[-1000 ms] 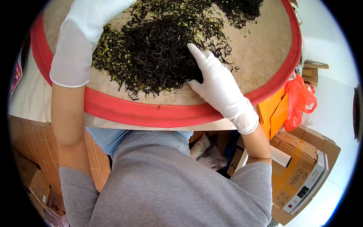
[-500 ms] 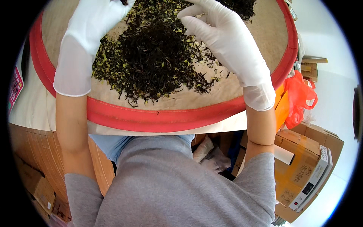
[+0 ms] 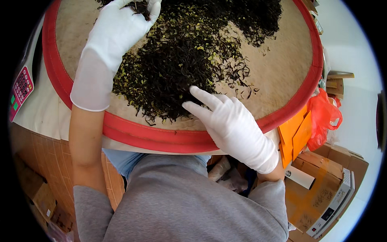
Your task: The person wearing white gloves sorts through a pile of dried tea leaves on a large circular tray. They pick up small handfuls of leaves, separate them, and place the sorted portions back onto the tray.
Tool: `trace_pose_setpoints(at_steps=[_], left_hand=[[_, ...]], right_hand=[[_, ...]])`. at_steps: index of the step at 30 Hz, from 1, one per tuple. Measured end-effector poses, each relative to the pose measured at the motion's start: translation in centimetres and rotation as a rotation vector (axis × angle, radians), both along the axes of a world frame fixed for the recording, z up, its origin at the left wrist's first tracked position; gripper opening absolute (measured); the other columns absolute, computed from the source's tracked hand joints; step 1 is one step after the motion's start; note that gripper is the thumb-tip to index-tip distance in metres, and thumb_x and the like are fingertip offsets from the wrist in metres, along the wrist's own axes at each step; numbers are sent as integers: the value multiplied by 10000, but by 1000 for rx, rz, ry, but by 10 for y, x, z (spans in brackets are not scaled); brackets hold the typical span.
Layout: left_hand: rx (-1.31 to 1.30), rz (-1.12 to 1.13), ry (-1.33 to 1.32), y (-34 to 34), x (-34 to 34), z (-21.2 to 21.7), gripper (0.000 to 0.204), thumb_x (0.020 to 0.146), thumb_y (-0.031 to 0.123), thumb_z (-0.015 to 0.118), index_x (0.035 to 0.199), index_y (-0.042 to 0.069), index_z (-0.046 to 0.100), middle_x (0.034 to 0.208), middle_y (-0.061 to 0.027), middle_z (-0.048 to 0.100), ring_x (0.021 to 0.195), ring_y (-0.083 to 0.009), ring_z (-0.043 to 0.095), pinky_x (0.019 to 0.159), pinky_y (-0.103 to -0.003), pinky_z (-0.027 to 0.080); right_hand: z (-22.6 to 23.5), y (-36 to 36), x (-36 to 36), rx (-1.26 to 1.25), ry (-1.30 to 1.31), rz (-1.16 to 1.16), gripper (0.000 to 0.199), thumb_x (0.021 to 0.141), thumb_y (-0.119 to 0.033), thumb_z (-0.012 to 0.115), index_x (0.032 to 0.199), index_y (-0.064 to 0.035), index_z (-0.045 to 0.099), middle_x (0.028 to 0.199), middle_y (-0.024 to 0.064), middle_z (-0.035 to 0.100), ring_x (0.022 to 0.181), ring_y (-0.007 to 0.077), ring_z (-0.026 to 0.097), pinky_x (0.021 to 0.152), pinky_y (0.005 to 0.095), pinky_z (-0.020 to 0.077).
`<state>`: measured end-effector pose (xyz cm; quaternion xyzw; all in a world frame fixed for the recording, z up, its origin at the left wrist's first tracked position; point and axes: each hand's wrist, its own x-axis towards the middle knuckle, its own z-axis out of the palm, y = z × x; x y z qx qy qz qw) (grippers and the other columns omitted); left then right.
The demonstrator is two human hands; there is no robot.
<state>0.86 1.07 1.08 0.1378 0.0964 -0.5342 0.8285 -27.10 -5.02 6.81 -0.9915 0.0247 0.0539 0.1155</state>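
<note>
A round flat tray with a red fabric rim (image 3: pixel 161 140) carries dried leaves that look like loose tea. Dark twisted leaves form a heap (image 3: pixel 169 76) near the front, over and beside smaller yellow-green bits (image 3: pixel 125 82). Both hands wear white gloves. At the far left of the tray, my left hand (image 3: pixel 119 30) is closed around a small bunch of dark leaves (image 3: pixel 139 7). My right hand (image 3: pixel 231 125) reaches over the front rim, thumb and forefinger apart, with the fingertips at the heap's near right edge. Its other fingers are partly hidden.
A second dark leaf pile (image 3: pixel 258 18) lies at the tray's far right. Left of the tray is a pink device with round keys (image 3: pixel 22 88). On the right are orange envelopes (image 3: pixel 296 131), a red plastic bag (image 3: pixel 322 117) and cardboard boxes (image 3: pixel 318 181).
My right hand has come down and toward me, from above the tray's right part to the near edge of the heap. My left hand still holds leaves. The view has shifted slightly.
</note>
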Motion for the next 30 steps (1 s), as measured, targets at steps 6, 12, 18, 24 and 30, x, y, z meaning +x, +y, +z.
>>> trace_pose_setpoints(at_steps=[6,12,18,24,30], left_hand=[[-199,-119,-67,4,19,-27,160,1016,90,463,1096,11,577,1190,-140,598,1159,-268,573,966,-403,506],[-322,-177,-107,2,37,-42,207,1036,97,427,1136,-11,573,1259,-153,583,1262,-274,527,1042,-434,462],[-260,-61,-120,1,37,-44,198,1022,82,446,1140,-13,573,1224,-165,593,1226,-285,550,1025,-416,476],[-34,47,-43,-8,2,-11,77,969,78,526,983,41,592,1038,-130,637,961,-258,642,841,-371,571],[-139,26,-91,-2,11,-32,236,1039,116,434,1228,-5,507,1275,-195,546,1175,-291,580,980,-403,509]], right_hand=[[2,-17,-14,190,-63,-118,364,784,-54,639,1148,-55,636,993,113,643,871,309,628,736,410,523],[-15,-48,70,214,-470,-3,167,872,-112,634,1014,-48,696,927,129,648,885,330,634,805,424,515],[-40,-48,141,-59,-20,25,205,840,-225,718,922,-38,727,941,142,678,930,328,643,856,422,508],[-35,-55,120,165,-268,-22,112,829,-139,703,871,-34,711,870,133,680,854,308,665,799,395,523],[5,-57,114,770,25,-478,232,947,-242,675,1036,-32,715,840,49,696,750,108,634,682,275,503]])
